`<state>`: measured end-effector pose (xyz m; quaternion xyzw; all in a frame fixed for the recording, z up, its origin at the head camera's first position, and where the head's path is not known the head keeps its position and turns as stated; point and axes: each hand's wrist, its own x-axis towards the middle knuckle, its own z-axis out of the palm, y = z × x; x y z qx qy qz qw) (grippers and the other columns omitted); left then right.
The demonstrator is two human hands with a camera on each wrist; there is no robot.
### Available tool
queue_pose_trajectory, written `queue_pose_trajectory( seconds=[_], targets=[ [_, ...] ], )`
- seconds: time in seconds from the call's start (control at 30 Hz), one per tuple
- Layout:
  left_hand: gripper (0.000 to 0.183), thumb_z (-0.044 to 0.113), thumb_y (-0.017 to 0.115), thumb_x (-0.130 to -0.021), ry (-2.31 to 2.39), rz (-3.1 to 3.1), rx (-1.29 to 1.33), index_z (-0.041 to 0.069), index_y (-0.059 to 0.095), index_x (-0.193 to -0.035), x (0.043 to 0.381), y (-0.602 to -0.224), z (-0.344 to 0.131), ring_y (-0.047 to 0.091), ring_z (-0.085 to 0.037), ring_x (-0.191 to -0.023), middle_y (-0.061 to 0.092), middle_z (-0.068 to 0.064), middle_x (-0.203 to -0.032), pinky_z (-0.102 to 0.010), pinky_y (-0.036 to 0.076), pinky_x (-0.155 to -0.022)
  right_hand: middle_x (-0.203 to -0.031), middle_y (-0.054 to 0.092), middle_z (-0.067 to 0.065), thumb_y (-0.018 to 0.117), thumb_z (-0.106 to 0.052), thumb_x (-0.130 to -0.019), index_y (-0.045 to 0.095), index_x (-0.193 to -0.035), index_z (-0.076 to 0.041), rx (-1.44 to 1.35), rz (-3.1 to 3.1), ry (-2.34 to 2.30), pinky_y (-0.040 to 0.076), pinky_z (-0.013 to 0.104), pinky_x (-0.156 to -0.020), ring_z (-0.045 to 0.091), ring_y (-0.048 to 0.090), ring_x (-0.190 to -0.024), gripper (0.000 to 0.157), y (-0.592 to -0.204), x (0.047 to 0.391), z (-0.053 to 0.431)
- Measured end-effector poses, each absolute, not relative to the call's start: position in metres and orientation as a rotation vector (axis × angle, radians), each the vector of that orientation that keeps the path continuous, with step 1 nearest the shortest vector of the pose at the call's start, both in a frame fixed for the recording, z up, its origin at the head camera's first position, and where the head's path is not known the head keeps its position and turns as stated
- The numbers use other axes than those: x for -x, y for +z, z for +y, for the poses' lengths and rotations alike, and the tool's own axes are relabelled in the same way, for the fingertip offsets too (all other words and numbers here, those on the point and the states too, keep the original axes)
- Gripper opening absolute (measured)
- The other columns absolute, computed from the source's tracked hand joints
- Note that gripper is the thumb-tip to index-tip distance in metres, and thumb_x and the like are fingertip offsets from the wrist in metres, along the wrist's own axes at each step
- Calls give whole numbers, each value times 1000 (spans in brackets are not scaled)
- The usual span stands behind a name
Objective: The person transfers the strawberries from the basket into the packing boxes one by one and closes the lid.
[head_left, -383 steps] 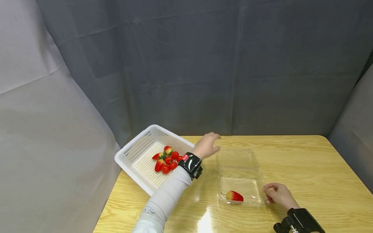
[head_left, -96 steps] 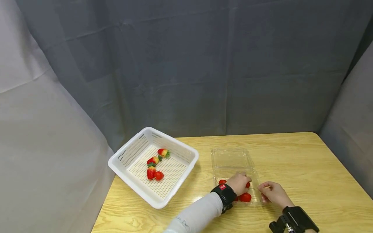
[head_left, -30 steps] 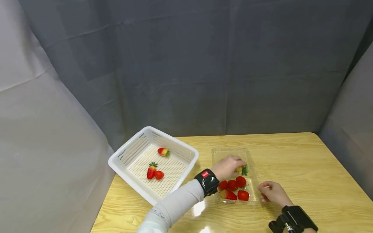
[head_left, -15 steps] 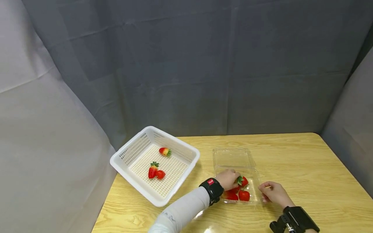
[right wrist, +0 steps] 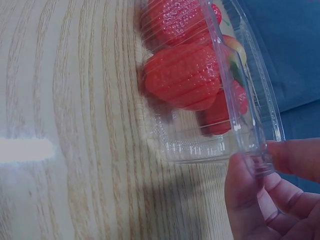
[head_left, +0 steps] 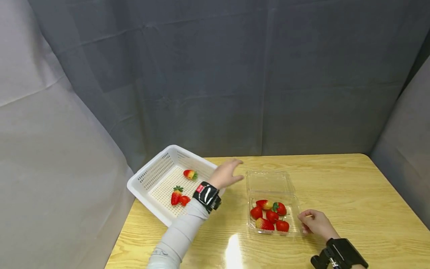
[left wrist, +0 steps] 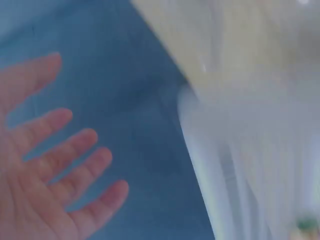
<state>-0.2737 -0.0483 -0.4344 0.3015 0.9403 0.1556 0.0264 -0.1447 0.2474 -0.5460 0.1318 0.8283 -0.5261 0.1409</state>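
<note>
My left hand hovers over the right rim of the white basket, fingers spread and nothing in them; the left wrist view shows its open palm. With thumb and fingers, my right hand pinches the right edge of a clear plastic clamshell box, whose lid lies folded back. In the box lie several red fruits: strawberries and round cherry-like ones. In the right wrist view, the pinched rim sits between thumb and fingertips.
The white perforated basket stands at the left of the wooden table. Inside it are two strawberries and a small round red fruit. A grey cloth hangs behind the table.
Fruits have passed from the basket into the box, lastly a strawberry placed by my left hand. That hand has since let go and swung back left, over the basket. My right hand keeps its place.
</note>
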Motion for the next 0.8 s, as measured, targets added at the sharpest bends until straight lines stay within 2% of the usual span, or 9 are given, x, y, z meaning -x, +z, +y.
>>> queue_pose_trajectory(
  seconds=[0.13,0.23,0.27,0.37,0.43,0.53,0.57,0.63,0.8],
  targets=[
    [56,20,70,-76,558,3006,-567,3,51,-125,305,-431,-112,50,-32,-113,52,-17,-123,-40,39,-96,-65,53,7,50,-7,-91,50,-98,14,-384,2391,-1523,49,29,-52,16,54,-57,22,-544,144,247],
    [56,11,73,-68,517,2984,-219,0,55,-119,331,-456,-157,52,-38,-107,55,-20,-117,-46,42,-91,-65,53,7,50,-7,-91,50,-99,14,-388,2396,-1520,49,29,-53,16,54,-57,23,-542,144,248],
    [53,13,75,-64,475,3000,-175,1,59,-114,345,-480,-177,55,-37,-101,58,-20,-112,-46,45,-84,-66,53,7,50,-8,-91,50,-99,14,-389,2398,-1519,49,29,-53,16,54,-57,23,-542,145,248],
    [36,11,74,-66,332,2924,21,2,64,-99,385,-559,-231,58,-35,-94,62,-18,-104,-47,47,-78,-65,53,7,50,-8,-91,50,-98,14,-388,2405,-1515,49,30,-53,16,54,-57,23,-541,145,248],
    [20,12,72,-67,281,2932,-7,3,66,-83,409,-623,-269,60,-30,-81,64,-17,-91,-43,48,-68,-65,53,7,49,-8,-91,50,-98,14,-392,2403,-1516,48,29,-53,16,54,-57,22,-542,145,248],
    [10,15,68,-69,269,2918,-40,7,66,-74,412,-676,-299,60,-26,-73,64,-13,-82,-40,48,-61,-65,53,7,49,-8,-91,50,-98,13,-395,2395,-1523,49,29,-53,16,54,-57,22,-544,144,247],
    [8,13,66,-67,312,2943,-101,7,64,-72,404,-681,-304,58,-24,-68,63,-12,-78,-37,46,-56,-65,53,7,49,-8,-91,50,-98,13,-392,2392,-1525,49,29,-53,16,54,-57,22,-545,144,246],
    [11,11,65,-66,345,2971,-137,6,64,-76,372,-654,-294,58,-24,-69,63,-11,-79,-35,46,-57,-65,53,7,50,-8,-91,50,-98,13,-388,2388,-1528,49,30,-53,16,54,-57,22,-546,144,246],
    [20,-2,69,-65,416,2825,137,0,65,-85,326,-572,-251,59,-30,-82,64,-16,-88,-42,49,-68,-64,52,6,49,-7,-91,51,-99,13,-391,2387,-1532,49,29,-52,16,53,-56,22,-546,144,246]
  ],
)
